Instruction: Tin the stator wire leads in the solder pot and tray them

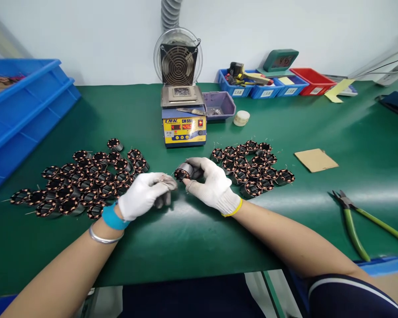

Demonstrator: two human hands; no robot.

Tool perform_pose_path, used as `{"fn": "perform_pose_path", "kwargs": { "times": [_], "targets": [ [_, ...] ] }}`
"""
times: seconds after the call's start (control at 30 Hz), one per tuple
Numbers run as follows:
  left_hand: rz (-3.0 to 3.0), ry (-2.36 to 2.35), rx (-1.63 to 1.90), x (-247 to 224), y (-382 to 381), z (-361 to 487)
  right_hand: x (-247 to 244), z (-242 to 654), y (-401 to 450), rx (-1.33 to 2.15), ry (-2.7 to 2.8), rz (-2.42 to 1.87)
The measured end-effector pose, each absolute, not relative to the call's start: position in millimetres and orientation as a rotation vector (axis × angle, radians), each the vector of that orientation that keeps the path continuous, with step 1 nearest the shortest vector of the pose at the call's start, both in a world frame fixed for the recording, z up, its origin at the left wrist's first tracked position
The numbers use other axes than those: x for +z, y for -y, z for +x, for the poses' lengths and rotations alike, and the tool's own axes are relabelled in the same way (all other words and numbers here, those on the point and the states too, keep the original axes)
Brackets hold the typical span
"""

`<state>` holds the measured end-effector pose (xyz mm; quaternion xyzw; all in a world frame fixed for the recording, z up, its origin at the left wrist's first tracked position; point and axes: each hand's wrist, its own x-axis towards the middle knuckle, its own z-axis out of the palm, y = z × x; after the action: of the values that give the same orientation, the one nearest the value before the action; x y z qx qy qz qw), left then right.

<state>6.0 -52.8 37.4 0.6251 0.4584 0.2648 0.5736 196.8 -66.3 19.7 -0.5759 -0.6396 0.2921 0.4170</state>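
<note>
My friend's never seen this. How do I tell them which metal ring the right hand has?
On the green table, find the blue-and-yellow machine. Come toward the person, between the left group of rings and the right group of rings, to the white-gloved right hand. It holds your metal ring, set apart because the others sit grouped on the table.

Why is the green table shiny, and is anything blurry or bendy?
Head view: pale glare on the green table, probably reflected light, just below the left hand and right hand; head view: the metal ring in the right hand's grip looks fairly clear, the left fingertips a bit soft; head view: the blue bins lean and look stretched, perhaps from a wide lens.
</note>
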Motion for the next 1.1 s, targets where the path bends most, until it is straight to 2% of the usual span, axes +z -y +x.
{"fn": "perform_pose_path", "kwargs": {
  "times": [0.2, 0.4, 0.6, 0.77, 0.97, 1.1],
  "targets": [
    [1.411, -1.13, 1.116, 32, 55, 4, 25, 194, 70, 0.798, 1.513, -1.415],
    [1.598, -1.236, 0.942, 34, 73, 22, 24, 192, 72, 0.806, 1.537, -1.411],
    [1.388, -1.182, 1.25, 38, 73, 14, 19, 191, 68, 0.953, 1.36, -1.366],
    [1.516, -1.183, 0.892, 36, 74, 25, 19, 189, 70, 0.986, 1.376, -1.346],
    [1.328, -1.183, 1.272, 34, 84, 22, 26, 196, 58, 0.93, 1.343, -1.365],
    [1.404, -1.081, 1.103, 19, 73, 29, 53, 205, 27, 0.795, 1.404, -1.354]
  ]
}}
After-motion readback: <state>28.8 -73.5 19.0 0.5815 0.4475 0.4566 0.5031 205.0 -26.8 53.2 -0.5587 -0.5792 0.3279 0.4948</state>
